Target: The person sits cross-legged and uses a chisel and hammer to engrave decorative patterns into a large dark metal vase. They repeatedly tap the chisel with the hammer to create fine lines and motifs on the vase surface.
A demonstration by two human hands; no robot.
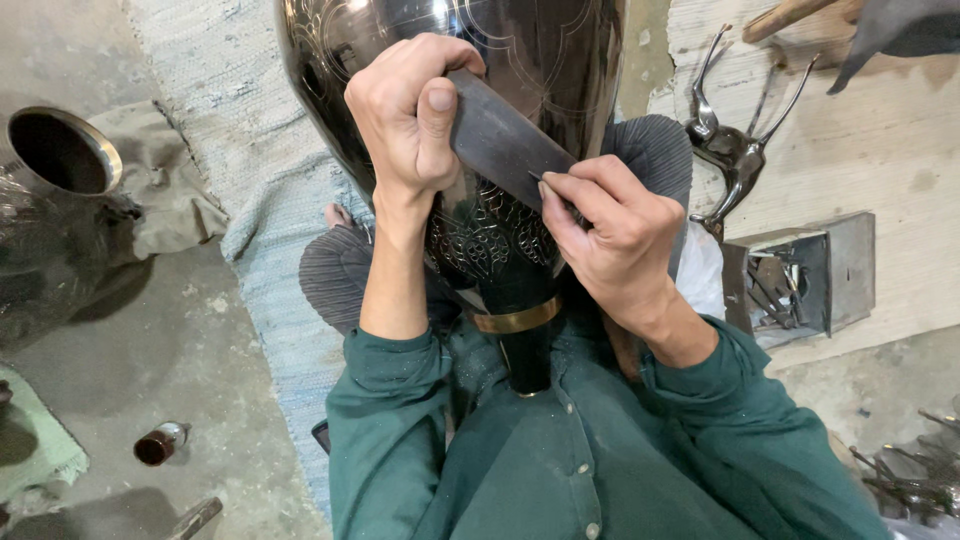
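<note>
— Where's the large black engraved metal vase?

— Centre, neck toward the lap, gold band at six o'clock. A flat dark metal strip lies across it.

— The hands?

— Left hand curls closed on the strip's upper end; right hand pinches a thin tool at its lower edge.

— Around?

— Open metal box at three o'clock; small brown bottle at eight.

No packages, labels, signs, screens.

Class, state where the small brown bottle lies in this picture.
In the head view the small brown bottle lies on its side on the grey floor, lower left, left of the blue woven mat and the person's left sleeve.
</note>
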